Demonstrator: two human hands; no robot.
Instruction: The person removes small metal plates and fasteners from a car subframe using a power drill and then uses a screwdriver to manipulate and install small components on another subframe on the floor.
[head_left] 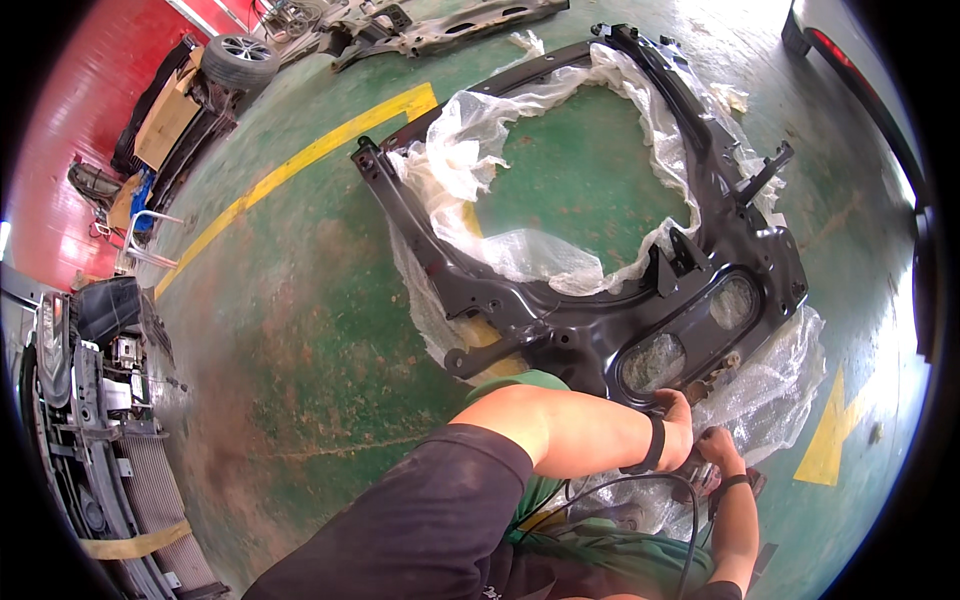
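Observation:
A black stamped-metal vehicle subframe [590, 330] lies on the floor ahead of me, partly wrapped in clear bubble wrap [540, 255]. My left hand [678, 418] is at its near edge, beside an oval opening, with bent fingers. Close to it on the right, my right hand [717, 445] is closed in a fist-like grip. Dark, reddish-brown hardware [705, 482] shows just below the two hands, but what the fingers hold is hidden. A small rusty part [715, 375] sits at the subframe's edge above them. Black cable [692, 510] loops beside my right forearm.
More plastic wrap [785, 385] spreads at the near right. Car front parts with a radiator [160, 480] stand at the left. A wheel [240, 62] and cardboard [165, 120] lie by the red wall. Another metal beam [460, 30] is at the back, a vehicle [860, 70] at right.

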